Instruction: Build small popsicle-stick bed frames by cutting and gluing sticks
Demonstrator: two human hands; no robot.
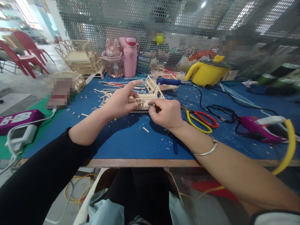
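Note:
A small model built of thin wooden sticks (145,97) lies on the blue work surface between my hands. My left hand (123,100) grips its left end, thumb in front and index finger stretched out above. My right hand (165,112) is closed at the model's right side, with thumb and fingertips pinched at its edge; whatever is between them is too small to make out. Behind the model rests a blue glue gun (168,82) near an open stick frame (152,85). Loose sticks (105,95) are scattered behind my left hand.
Scissors with red and yellow handles (199,120) lie right of my right hand. Further back stand a yellow pot (208,75), a pink bottle (130,59) and a larger stick structure (79,57). Purple power strips (22,120) and cables lie at both sides.

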